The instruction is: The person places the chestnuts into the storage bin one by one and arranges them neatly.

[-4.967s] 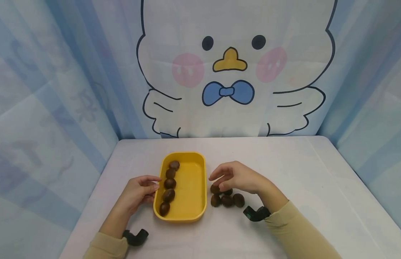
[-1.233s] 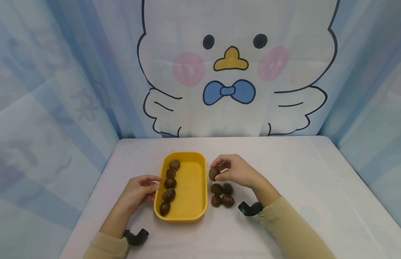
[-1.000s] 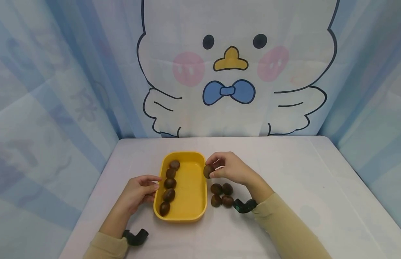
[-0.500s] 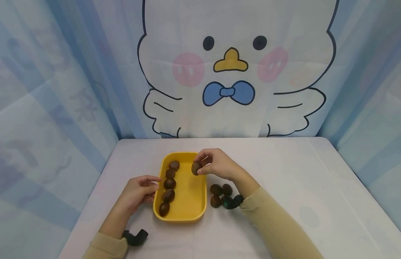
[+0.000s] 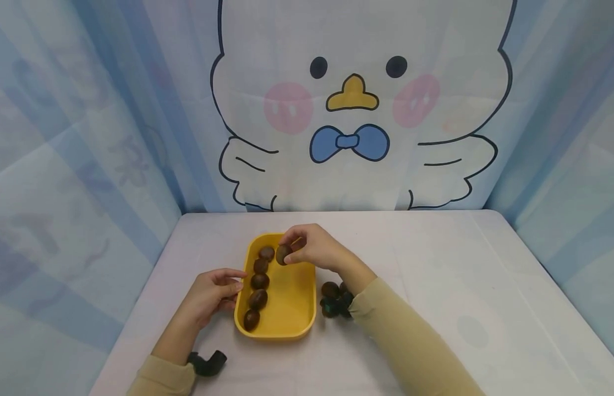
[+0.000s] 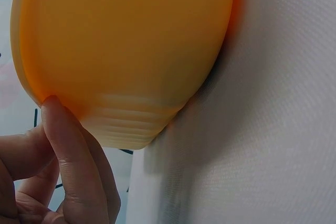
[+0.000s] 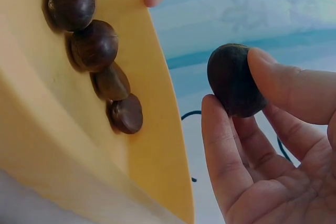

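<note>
Thumb and fingers of my right hand [image 5: 312, 246] pinch a dark brown chestnut [image 5: 283, 254] over the far end of the yellow tray [image 5: 292, 302]. In the right wrist view this chestnut [image 7: 231, 80] sits between thumb and fingertips, beside the tray wall [image 7: 163, 161]. Several chestnuts [image 5: 259, 281] form a row along the tray's left side; the held one is close to the right of the row's far end. My left hand [image 5: 219, 291] holds the tray's left rim, thumb and index finger at its edge, as the left wrist view of the tray [image 6: 126, 40] also shows.
More chestnuts [image 5: 329, 289] lie on the white table [image 5: 436, 264] right of the tray, partly hidden under the right wrist's black camera [image 5: 339, 304]. Another black camera [image 5: 208, 363] is on the left wrist. A printed curtain [image 5: 356, 181] stands behind the table.
My right hand has picked up a chestnut from the loose group, lifted it and carried it left over the tray's right rim to near the row. The left hand has stayed at the tray.
</note>
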Demonstrator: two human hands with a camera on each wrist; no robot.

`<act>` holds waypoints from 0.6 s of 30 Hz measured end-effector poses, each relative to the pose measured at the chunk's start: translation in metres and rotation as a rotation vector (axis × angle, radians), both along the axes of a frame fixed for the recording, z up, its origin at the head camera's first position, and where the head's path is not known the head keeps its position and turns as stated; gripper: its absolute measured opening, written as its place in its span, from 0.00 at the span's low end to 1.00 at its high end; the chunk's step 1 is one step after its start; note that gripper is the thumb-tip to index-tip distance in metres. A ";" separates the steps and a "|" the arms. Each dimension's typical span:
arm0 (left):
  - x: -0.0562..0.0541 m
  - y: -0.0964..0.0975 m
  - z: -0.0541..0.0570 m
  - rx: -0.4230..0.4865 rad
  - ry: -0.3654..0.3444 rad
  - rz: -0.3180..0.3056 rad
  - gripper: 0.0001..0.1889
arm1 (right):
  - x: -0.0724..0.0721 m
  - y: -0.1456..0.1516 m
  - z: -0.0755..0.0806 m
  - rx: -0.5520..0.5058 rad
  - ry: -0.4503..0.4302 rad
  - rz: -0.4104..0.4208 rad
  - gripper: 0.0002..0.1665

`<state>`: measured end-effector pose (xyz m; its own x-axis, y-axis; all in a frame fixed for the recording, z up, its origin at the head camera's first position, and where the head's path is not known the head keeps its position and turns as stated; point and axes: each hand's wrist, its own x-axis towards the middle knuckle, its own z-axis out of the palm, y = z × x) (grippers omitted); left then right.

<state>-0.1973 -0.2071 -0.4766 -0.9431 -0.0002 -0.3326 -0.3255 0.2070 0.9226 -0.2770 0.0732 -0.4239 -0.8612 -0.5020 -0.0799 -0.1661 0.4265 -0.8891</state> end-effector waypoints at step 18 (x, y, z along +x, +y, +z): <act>-0.002 -0.003 0.000 0.021 0.001 -0.025 0.19 | -0.002 -0.038 -0.002 -0.040 -0.023 -0.003 0.16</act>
